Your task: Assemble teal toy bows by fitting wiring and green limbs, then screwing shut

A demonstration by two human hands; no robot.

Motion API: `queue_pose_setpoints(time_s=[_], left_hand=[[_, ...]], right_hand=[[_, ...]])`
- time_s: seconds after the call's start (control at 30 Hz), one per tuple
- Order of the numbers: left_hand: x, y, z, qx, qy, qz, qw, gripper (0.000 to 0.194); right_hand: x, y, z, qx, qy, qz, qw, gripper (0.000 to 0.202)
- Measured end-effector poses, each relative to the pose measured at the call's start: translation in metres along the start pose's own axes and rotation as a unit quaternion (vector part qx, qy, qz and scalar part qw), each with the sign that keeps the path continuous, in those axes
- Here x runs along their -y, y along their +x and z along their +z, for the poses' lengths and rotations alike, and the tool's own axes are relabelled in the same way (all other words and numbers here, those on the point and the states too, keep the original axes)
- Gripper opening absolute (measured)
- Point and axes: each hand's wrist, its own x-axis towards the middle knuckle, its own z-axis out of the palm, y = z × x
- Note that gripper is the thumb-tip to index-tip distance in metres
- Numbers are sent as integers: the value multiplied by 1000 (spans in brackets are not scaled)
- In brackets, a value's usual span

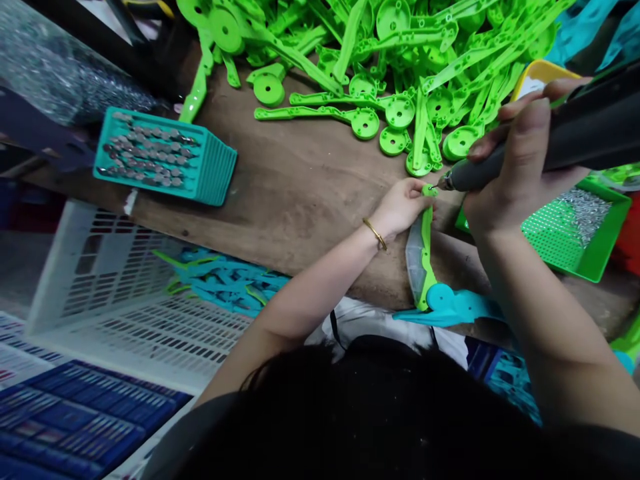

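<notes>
On a brown wooden bench (pixel 300 167), in front of my body, my left hand (pixel 407 203) pinches the far end of a long, narrow, lime-green plastic piece (pixel 427 250) between thumb and fingers. The piece points back towards me, a cloudy, see-through panel (pixel 415 260) along its left side, its near end beside a blue plastic part (pixel 457 305) at the bench edge. My right hand (pixel 520 160) is wrapped around a dark power driver (pixel 480 168), its metal bit aimed at the pinched end, close by my left fingertips; I cannot tell whether bit and plastic touch.

The green piece looks light and fairly stiff, with a smooth surface that could slip or twist under a turning bit. The thin panel seems the more delicate portion, likely to bend or crack if squeezed. The best hold appears to be on the sides of the solid green end, firm but not crushing, fingertips clear of the bit.

Beyond my hands lies a heap of similar green pieces (pixel 395 23). To the right, partly behind my forearm, is a green basket (pixel 547 241) with small metallic bits heaped inside.
</notes>
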Motion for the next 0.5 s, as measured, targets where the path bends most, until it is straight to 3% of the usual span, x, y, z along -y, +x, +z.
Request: queue_pose_setpoints(time_s=[0.27, 0.5], left_hand=[[-3, -2, 0, -6, -1, -5, 1000, 13], [-3, -5, -2, 2, 21, 11, 1000, 14]], right_hand=[[-1, -2, 2, 5, 30, -17, 999, 50], [-14, -2, 6, 27, 135, -75, 988, 38]])
